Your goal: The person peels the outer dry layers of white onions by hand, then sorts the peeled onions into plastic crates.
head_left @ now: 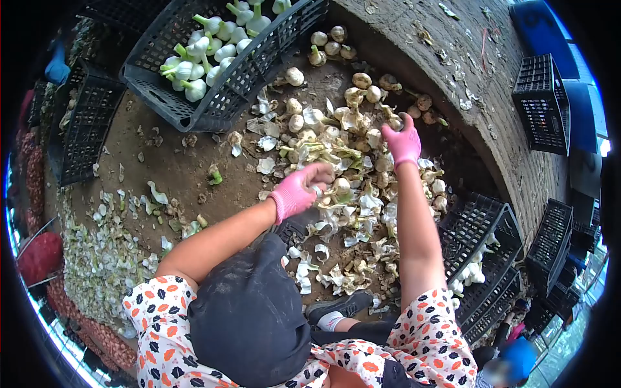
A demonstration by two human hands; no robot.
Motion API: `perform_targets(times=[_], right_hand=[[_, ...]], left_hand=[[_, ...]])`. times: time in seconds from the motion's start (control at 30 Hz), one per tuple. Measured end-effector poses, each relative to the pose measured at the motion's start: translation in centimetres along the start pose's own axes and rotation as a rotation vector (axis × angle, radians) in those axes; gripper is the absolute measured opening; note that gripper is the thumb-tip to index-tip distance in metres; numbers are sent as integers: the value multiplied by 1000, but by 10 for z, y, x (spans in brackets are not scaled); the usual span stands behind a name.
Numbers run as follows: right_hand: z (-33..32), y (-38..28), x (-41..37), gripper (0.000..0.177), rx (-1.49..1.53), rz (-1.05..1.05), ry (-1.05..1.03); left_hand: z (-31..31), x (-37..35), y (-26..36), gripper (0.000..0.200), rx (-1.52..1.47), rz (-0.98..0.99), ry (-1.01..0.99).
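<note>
My left hand (301, 191), in a pink glove with bare fingertips, hangs over the near side of a heap of garlic. Its fingers are curled and slightly blurred, with a small greyish thing (317, 192) by the thumb; I cannot tell what it grips. Close to those fingertips is a pale garlic bulb (341, 185). Farther right, my right hand (402, 141), gloved in the same pink, has its fingers closed around a garlic bulb (393, 121) at the heap's far right side. Loose bulbs, dry skins and cut stems (330, 152) lie between both hands.
A black crate (187, 119) of cleaned white garlic stands at upper left. More black crates are at left (87, 129) and right (475, 226), the right one beside white bulbs (471, 275). A raised earthen edge (453, 97) curves along the right. Skins litter the ground (97, 258).
</note>
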State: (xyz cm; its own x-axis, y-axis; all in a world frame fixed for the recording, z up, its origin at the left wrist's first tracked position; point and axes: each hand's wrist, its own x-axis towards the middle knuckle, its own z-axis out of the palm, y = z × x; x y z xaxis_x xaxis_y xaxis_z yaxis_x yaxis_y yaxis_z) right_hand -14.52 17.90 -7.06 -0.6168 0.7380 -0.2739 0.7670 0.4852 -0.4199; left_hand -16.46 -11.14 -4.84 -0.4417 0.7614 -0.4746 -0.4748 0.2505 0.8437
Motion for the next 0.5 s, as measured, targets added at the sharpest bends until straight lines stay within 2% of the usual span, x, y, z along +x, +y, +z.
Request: perform_targets(times=[0.03,0.13,0.23,0.27,0.3,0.37,0.4,0.5], right_hand=[[-1,0,-17,58,30,-116,135],[-13,-32,-88,58,207,-267,100],[-2,-46,-140,61,328,-424,71],[4,-45,-152,64,392,-486,86],[4,-44,-161,63,479,-516,64],[17,-47,-169,58,1007,-307,-39],[5,-49,-175,58,1269,9,-262],[-6,-48,-181,61,1276,52,-523]], left_hand=[[-4,6,3,54,49,-19,55],[-1,15,38,68,92,49,105],[8,23,54,44,-151,161,43],[11,23,58,23,-137,108,176],[7,23,52,14,-235,116,193],[-1,16,48,14,-216,73,167],[-5,13,48,14,-214,70,168],[-10,4,51,21,-54,152,58]])
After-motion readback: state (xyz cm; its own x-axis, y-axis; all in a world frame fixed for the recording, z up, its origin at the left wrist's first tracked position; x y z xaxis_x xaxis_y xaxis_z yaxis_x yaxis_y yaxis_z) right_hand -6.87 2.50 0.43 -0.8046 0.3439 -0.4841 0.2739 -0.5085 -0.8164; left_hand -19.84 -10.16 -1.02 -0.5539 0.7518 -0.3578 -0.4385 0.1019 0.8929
